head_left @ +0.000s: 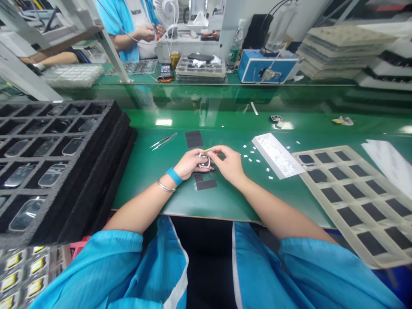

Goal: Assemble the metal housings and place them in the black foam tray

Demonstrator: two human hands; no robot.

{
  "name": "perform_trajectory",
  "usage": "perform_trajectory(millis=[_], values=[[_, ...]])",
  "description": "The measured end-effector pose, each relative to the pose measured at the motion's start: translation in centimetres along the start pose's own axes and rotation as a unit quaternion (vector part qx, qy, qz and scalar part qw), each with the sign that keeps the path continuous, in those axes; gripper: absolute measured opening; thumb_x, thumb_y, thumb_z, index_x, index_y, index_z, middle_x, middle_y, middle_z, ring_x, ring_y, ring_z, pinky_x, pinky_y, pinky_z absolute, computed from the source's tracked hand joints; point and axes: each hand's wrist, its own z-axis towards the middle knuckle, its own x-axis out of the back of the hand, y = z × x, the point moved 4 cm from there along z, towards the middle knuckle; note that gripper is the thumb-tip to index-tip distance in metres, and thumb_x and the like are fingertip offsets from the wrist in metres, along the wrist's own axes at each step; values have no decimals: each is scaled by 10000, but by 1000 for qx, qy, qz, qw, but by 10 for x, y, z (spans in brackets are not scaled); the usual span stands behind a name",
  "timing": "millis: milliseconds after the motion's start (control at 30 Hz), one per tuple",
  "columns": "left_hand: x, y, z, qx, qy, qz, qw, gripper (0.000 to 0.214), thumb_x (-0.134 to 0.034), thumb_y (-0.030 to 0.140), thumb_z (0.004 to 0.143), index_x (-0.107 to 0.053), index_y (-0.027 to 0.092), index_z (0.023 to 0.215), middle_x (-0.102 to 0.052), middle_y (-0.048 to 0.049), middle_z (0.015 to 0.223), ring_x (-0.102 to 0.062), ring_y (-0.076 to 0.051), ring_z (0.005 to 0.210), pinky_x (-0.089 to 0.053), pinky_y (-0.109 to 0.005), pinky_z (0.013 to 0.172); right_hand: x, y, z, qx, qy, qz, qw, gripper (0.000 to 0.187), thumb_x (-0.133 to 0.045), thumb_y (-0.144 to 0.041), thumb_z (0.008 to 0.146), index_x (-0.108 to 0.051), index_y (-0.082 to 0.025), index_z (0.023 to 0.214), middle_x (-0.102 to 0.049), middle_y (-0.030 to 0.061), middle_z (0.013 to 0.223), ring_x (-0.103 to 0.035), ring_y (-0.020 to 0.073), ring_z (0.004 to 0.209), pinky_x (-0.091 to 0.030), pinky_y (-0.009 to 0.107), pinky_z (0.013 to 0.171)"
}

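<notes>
My left hand [192,164] is closed around a small smartwatch case [204,161] with a silvery rim and a dark inside. My right hand [228,165] meets it from the right, thumb and index finger drawn together on a thin yellow strip [207,150] at the case's upper edge. How the strip joins the case is too small to tell. Under the hands lies a dark rectangular sheet [206,185], and another black sheet [194,139] is just beyond them. Metal tweezers [164,140] rest to the left on the green table [154,180].
Stacked black foam trays [106,141] with watch screens stand left. A white box [277,155] of small white pieces lies right, with several pieces scattered beside it. Further right is a beige compartment tray [328,206]. Across the bench, a person [128,25] in blue works near a blue machine [268,66].
</notes>
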Motion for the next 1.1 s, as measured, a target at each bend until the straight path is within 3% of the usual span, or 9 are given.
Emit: perform_trajectory(millis=[233,367,467,533,600,733,867,1100], values=[[3,4,0,26,-21,-127,991,298,-509,11,740,-668,106,974,-697,-66,790,-688,-145,699,-599,-316,752,-6,-13,-3,188,-32,-143,971,194,-544,-262,929,-733,-249,891,-749,36,883,-625,204,798,-430,431,887],[7,5,1,14,-7,-163,986,248,-543,50,794,-659,110,1005,-701,-67,834,-681,-136,734,-583,-321,804,-9,-15,-5,214,-72,-175,958,216,-524,-213,946,-733,-259,916,-744,39,996,-605,210,894,-393,469,940],[10,4,3,-17,-17,-138,990,311,-648,56,776,-638,136,1076,-700,-46,876,-675,-115,746,-573,-317,831,-8,-9,-2,179,-76,-142,971,126,-606,-228,898,-726,-259,872,-715,51,1077,-580,240,1022,-403,499,971],[11,3,5,-36,-33,-125,991,389,-703,65,745,-627,153,1116,-703,-44,922,-683,-122,786,-569,-330,845,-5,0,2,114,-65,-62,989,82,-667,-259,841,-706,-245,912,-672,70,1148,-569,247,1098,-447,487,973],[10,2,6,-54,-50,-116,990,412,-754,92,716,-637,153,1106,-709,-52,964,-689,-134,826,-563,-332,855,-6,12,5,22,-88,60,994,278,-705,-307,786,-655,-233,1049,-642,85,1184,-598,234,1098,-510,451,936],[7,1,6,-74,-84,-94,989,377,-828,205,679,-687,128,1020,-723,-104,1025,-691,-153,864,-544,-318,870,-15,23,4,-111,-177,231,950,546,-732,-393,743,-540,-236,1229,-676,85,1146,-668,210,1022,-562,417,907],[4,3,6,-94,-93,-88,987,447,-865,292,638,-695,125,1016,-726,-121,1038,-696,-171,875,-544,-331,869,-15,19,3,-130,-164,267,941,567,-771,-389,702,-555,-232,1201,-696,82,1118,-684,217,1014,-571,406,917],[4,4,0,-116,-56,-69,989,544,-901,335,561,-685,131,1016,-735,-86,950,-693,-157,819,-563,-270,759,-15,13,-2,-120,-140,260,948,544,-754,-398,694,-561,-225,1173,-714,70,1062,-708,201,928,-605,358,837]])
